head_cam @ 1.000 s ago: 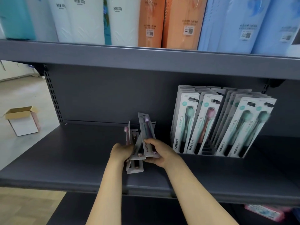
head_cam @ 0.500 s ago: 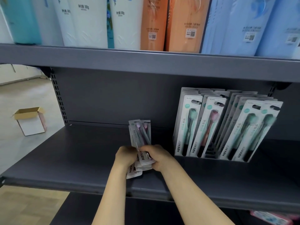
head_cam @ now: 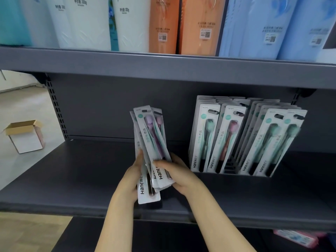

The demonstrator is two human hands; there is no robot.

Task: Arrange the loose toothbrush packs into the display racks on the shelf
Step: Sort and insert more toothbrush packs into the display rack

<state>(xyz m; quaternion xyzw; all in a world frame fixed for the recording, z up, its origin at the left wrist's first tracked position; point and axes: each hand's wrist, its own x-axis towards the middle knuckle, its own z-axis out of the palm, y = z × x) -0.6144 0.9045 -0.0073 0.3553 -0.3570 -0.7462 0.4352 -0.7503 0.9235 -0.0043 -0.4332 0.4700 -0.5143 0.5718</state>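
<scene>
Currently, stock as seen from the head view, largest item first:

Shelf [head_cam: 72, 179]: dark grey metal board; bare surface to the left of the hands; carries the rack toward its right side.
Upper shelf [head_cam: 163, 68]: same grey metal; holds tall soft packs [head_cam: 91, 22] in white, teal, orange and blue, standing side by side.
Display rack [head_cam: 229, 166]: low black divider on the shelf; several rows of toothbrush packs already stand in it, leaning back; front row shows green and reddish brush heads; judged partly filled, though how much room remains behind cannot be told.
Cardboard box [head_cam: 25, 137]: open, on the floor beyond the left end of the shelf; contents not visible.
Loose packs [head_cam: 151, 142]: a fanned bundle of toothbrush packs, purple and pink heads uppermost; held upright above the shelf, just left of the rack and apart from it; none of this bundle is in the rack.
Left hand [head_cam: 131, 177]: fingers curled round the lower left edge of the bundle; gripping it.
Right hand [head_cam: 174, 171]: thumb across the pack fronts, fingers behind; gripping the same bundle from the right.
Progress: judged mid-task; racked rows done; the held bundle left to slot in; the likely step in hand is squaring the packs before placing.
</scene>
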